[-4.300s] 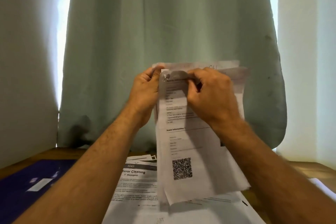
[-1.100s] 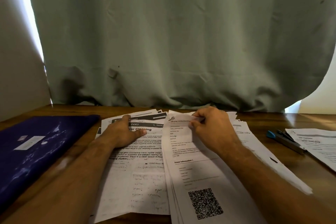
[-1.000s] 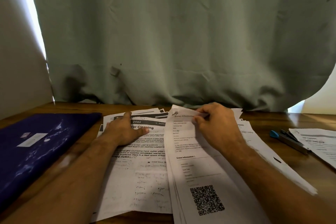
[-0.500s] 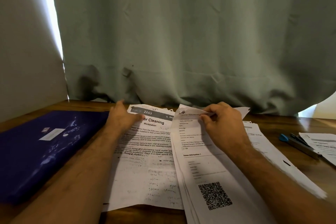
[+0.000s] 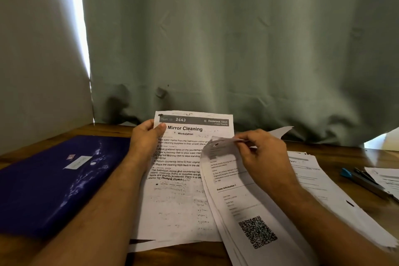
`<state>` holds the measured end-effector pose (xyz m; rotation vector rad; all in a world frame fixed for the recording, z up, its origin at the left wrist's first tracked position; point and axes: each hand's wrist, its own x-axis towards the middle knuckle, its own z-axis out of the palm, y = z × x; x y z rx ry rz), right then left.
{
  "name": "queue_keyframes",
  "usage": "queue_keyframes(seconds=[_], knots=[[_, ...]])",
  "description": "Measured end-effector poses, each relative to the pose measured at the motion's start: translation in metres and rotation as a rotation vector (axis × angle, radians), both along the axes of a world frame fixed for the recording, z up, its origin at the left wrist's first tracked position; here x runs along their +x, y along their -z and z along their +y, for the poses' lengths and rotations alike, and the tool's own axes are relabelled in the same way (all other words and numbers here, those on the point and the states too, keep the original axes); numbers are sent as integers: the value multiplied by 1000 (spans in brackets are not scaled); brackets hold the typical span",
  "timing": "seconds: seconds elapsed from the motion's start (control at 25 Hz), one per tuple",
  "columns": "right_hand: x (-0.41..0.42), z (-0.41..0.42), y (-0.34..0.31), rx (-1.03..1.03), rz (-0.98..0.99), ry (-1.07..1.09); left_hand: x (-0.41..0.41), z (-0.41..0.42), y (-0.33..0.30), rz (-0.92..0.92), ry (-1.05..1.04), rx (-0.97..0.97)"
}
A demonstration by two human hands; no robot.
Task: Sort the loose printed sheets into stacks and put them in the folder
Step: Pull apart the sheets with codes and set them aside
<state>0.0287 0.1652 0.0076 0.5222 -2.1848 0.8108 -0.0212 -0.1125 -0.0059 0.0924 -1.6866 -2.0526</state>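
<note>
Left hand (image 5: 146, 142) gripping Mirror Cleaning sheet (image 5: 183, 179), right hand (image 5: 262, 155) pinching QR sheet (image 5: 241, 196) corner, blue folder (image 5: 54, 181) far left on bench (image 5: 103, 130), stapler (image 5: 364, 181) right, curtain (image 5: 237, 39) behind.

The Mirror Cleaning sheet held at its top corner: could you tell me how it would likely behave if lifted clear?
The Mirror Cleaning sheet looks thin and light, so it would probably droop below the left hand, whose grip is at one corner only. Its lower part overlaps other papers, so it may drag them.
</note>
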Motion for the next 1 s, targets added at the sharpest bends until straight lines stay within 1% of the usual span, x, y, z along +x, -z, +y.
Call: queue_keyframes(seconds=[0.12, 0.24, 0.36, 0.64, 0.88, 1.0], knots=[[0, -2, 3, 40, -42, -8, 2, 2, -3, 36, -20, 16], [0, -3, 2, 20, -19, -14, 4, 6, -6, 79, -67, -4], [1, -5, 2, 13, -10, -13, 5, 9, -8, 109, -71, -3], [7, -9, -3, -16, 113, -26, 9, 16, -13, 123, -38, 69], [8, -19, -5, -7, 102, -38, 14, 23, -16, 126, -92, 10], [8, -23, -4, 26, 84, -38, 17, 28, -18, 143, -79, 5]])
